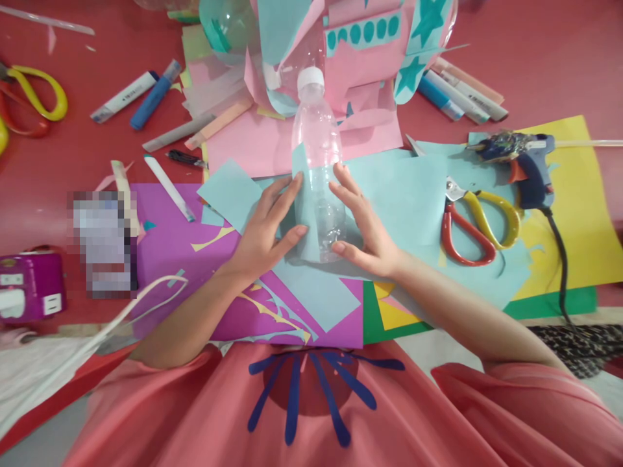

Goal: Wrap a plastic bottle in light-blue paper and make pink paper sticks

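Observation:
A clear plastic bottle (327,194) with a white cap (310,79) lies on light blue paper, its cap pointing away from me. Along its left side runs a strip of light blue paper (306,224). My left hand (267,227) presses this strip against the bottle with its fingertips and thumb. On the opposite side, my right hand (367,230) holds the bottle, fingers along the wall and thumb close to the base. Under and beside the bottle is a large light blue sheet (399,201).
Red-and-yellow scissors (470,220) and a blue glue gun (533,162) lie to the right. Markers (156,94) are at left and right. A pink-and-blue papered craft (363,58) stands behind. Purple paper (170,246), a phone (102,243) and paper scraps lie left.

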The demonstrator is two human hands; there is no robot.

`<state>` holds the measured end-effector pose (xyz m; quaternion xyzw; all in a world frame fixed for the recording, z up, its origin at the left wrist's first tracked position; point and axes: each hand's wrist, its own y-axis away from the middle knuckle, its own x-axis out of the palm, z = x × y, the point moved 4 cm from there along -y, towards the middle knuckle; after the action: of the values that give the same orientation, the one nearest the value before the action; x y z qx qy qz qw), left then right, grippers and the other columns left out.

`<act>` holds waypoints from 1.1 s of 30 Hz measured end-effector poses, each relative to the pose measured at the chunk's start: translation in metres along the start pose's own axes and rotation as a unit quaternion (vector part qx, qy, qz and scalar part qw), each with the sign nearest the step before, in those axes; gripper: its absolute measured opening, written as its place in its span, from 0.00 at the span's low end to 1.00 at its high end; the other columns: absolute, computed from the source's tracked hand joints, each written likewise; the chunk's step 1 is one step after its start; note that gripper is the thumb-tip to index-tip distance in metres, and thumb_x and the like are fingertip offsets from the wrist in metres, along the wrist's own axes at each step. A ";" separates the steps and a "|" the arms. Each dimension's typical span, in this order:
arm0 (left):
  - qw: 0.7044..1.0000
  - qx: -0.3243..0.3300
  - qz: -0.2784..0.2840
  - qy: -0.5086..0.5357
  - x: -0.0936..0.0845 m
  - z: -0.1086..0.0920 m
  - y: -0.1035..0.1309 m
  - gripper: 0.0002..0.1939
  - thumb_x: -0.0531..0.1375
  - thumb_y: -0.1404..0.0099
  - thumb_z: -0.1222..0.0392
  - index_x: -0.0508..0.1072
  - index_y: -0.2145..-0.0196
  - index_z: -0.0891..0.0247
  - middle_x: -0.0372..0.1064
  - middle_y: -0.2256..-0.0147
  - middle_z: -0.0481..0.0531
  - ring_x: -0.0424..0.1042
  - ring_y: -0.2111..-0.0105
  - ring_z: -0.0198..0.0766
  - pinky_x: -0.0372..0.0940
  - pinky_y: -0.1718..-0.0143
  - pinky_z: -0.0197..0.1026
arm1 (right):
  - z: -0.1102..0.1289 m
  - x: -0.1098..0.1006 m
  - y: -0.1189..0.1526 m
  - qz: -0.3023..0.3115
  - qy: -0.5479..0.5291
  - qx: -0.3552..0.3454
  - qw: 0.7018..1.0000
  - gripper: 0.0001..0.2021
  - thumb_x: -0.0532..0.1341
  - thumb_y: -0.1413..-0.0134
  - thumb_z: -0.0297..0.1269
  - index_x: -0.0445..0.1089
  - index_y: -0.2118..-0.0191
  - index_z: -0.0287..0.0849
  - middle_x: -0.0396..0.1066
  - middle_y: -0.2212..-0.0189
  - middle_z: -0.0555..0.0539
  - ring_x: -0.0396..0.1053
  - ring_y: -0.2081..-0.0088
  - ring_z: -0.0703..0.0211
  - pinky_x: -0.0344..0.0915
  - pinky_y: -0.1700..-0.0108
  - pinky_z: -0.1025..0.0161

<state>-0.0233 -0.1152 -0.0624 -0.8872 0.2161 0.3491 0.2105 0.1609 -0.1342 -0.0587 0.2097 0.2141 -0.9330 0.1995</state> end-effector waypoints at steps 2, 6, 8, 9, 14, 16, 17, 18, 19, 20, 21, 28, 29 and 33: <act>1.000 -0.002 0.003 -0.007 0.000 0.000 0.001 0.32 0.45 0.31 0.38 0.42 0.33 0.42 0.54 0.37 0.53 0.60 0.38 0.49 0.62 0.39 0.53 | -0.003 0.000 0.002 -0.008 -0.031 0.038 0.999 0.34 0.51 0.40 0.58 0.40 0.32 0.63 0.34 0.28 0.59 0.31 0.28 0.46 0.39 0.30 0.37; 1.000 -0.008 0.019 -0.020 0.001 0.000 0.002 0.33 0.45 0.31 0.37 0.46 0.33 0.47 0.53 0.37 0.56 0.57 0.37 0.51 0.60 0.39 0.56 | -0.014 0.002 0.005 -0.050 -0.096 0.115 0.987 0.37 0.55 0.43 0.58 0.40 0.32 0.62 0.30 0.28 0.58 0.31 0.28 0.50 0.42 0.29 0.45; 1.000 -0.010 0.019 -0.020 0.001 0.001 0.002 0.33 0.45 0.31 0.37 0.47 0.33 0.49 0.53 0.37 0.57 0.57 0.37 0.52 0.59 0.38 0.56 | -0.019 0.005 0.005 -0.054 -0.113 0.138 0.983 0.39 0.56 0.44 0.59 0.41 0.32 0.58 0.33 0.28 0.54 0.34 0.28 0.50 0.42 0.29 0.45; 1.000 -0.007 0.016 -0.020 0.001 0.001 0.002 0.33 0.45 0.31 0.37 0.47 0.33 0.50 0.54 0.37 0.57 0.57 0.37 0.52 0.59 0.38 0.55 | -0.021 0.006 0.005 -0.052 -0.117 0.145 0.981 0.40 0.57 0.45 0.60 0.41 0.32 0.56 0.36 0.28 0.52 0.36 0.28 0.49 0.43 0.29 0.45; 1.000 0.012 -0.006 -0.016 0.000 0.002 0.001 0.34 0.46 0.31 0.36 0.46 0.33 0.47 0.54 0.38 0.56 0.59 0.38 0.49 0.62 0.40 0.53 | -0.021 0.007 0.004 -0.048 -0.109 0.136 0.984 0.41 0.57 0.45 0.60 0.42 0.32 0.53 0.41 0.29 0.47 0.40 0.29 0.49 0.47 0.30 0.44; 1.000 0.012 -0.005 -0.014 0.000 0.002 0.001 0.34 0.47 0.32 0.36 0.47 0.33 0.48 0.54 0.38 0.57 0.59 0.38 0.50 0.61 0.39 0.55 | -0.018 0.006 0.003 -0.048 -0.096 0.129 0.986 0.40 0.56 0.45 0.61 0.43 0.32 0.53 0.41 0.29 0.48 0.39 0.29 0.49 0.48 0.31 0.44; 1.000 0.010 -0.002 -0.013 0.000 0.002 0.001 0.34 0.47 0.31 0.37 0.47 0.33 0.49 0.54 0.38 0.58 0.59 0.38 0.50 0.60 0.39 0.55 | -0.018 0.005 0.003 -0.048 -0.088 0.129 0.986 0.40 0.56 0.46 0.62 0.44 0.32 0.54 0.41 0.30 0.48 0.39 0.29 0.48 0.49 0.31 0.44; 1.000 0.009 0.000 -0.010 0.000 0.002 0.000 0.33 0.47 0.31 0.37 0.47 0.33 0.49 0.54 0.38 0.58 0.58 0.38 0.50 0.60 0.39 0.56 | -0.017 0.005 0.002 -0.048 -0.081 0.130 0.987 0.40 0.55 0.46 0.63 0.44 0.32 0.54 0.42 0.30 0.48 0.39 0.29 0.48 0.50 0.31 0.43; 1.000 0.012 0.000 -0.006 0.000 0.002 0.000 0.33 0.47 0.31 0.37 0.47 0.33 0.49 0.54 0.38 0.58 0.58 0.37 0.50 0.60 0.39 0.55 | -0.016 0.004 0.002 -0.048 -0.074 0.131 0.988 0.40 0.55 0.46 0.63 0.45 0.32 0.54 0.43 0.30 0.48 0.39 0.29 0.48 0.51 0.31 0.43; 1.000 0.013 0.000 -0.003 0.000 0.001 0.000 0.33 0.47 0.31 0.38 0.47 0.33 0.49 0.54 0.37 0.58 0.58 0.37 0.50 0.61 0.39 0.54 | -0.016 0.004 0.001 -0.048 -0.068 0.130 0.988 0.41 0.55 0.46 0.64 0.45 0.32 0.53 0.43 0.30 0.47 0.39 0.29 0.48 0.51 0.32 0.44; 1.000 0.013 -0.001 -0.002 0.000 0.001 0.000 0.33 0.47 0.31 0.38 0.46 0.33 0.49 0.54 0.37 0.58 0.58 0.37 0.49 0.61 0.39 0.53 | -0.015 0.003 0.001 -0.048 -0.064 0.128 0.989 0.40 0.55 0.47 0.64 0.45 0.32 0.53 0.44 0.30 0.47 0.39 0.29 0.48 0.52 0.32 0.44; 1.000 0.000 0.012 -0.019 0.000 0.001 0.001 0.32 0.47 0.31 0.38 0.49 0.34 0.49 0.53 0.36 0.57 0.57 0.37 0.51 0.59 0.38 0.55 | -0.015 0.002 0.002 -0.039 -0.040 0.125 0.991 0.39 0.55 0.45 0.62 0.44 0.32 0.55 0.42 0.30 0.48 0.37 0.29 0.46 0.50 0.31 0.42; 1.000 -0.002 0.012 -0.018 0.000 0.001 0.002 0.32 0.47 0.31 0.38 0.50 0.34 0.49 0.53 0.36 0.57 0.57 0.37 0.51 0.59 0.38 0.55 | -0.015 0.002 0.002 -0.038 -0.039 0.121 0.991 0.39 0.55 0.45 0.62 0.44 0.32 0.55 0.42 0.30 0.48 0.37 0.29 0.46 0.49 0.31 0.42; 1.000 0.003 0.005 -0.012 0.000 0.001 0.002 0.32 0.48 0.31 0.38 0.50 0.34 0.50 0.53 0.36 0.57 0.57 0.37 0.53 0.59 0.38 0.57 | -0.016 0.003 0.002 -0.038 -0.047 0.117 0.991 0.40 0.55 0.45 0.62 0.42 0.32 0.56 0.41 0.30 0.47 0.41 0.29 0.46 0.52 0.32 0.43</act>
<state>-0.0250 -0.1160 -0.0636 -0.8812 0.2194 0.3599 0.2142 0.1642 -0.1295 -0.0738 0.1787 0.1014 -0.9675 0.1475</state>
